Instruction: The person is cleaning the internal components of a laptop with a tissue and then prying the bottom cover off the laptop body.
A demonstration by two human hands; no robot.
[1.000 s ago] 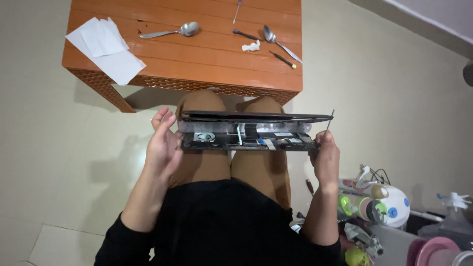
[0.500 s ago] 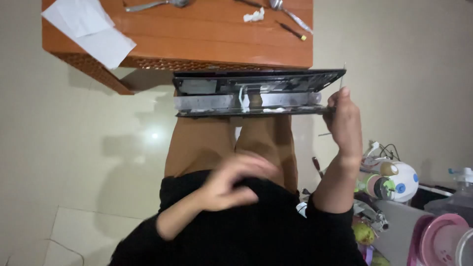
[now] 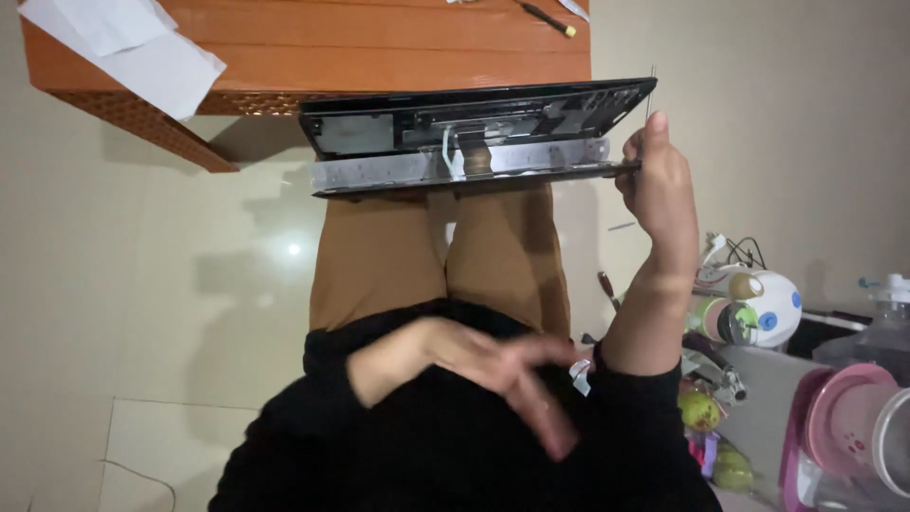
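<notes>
Laptop, black, split open (image 3: 474, 137) over my knees, bottom shell lifted, internals exposed, halves not separated. Right hand (image 3: 654, 180) fingers clamped on its right edge; left hand (image 3: 464, 365) loose, fingers apart, at my lap.

An opened laptop chassis (image 3: 474, 137), black with a silver inner plate and exposed ribbon cables, rests flat across tan-trousered knees, its far edge near an orange table, gripped at its right end by one hand
</notes>
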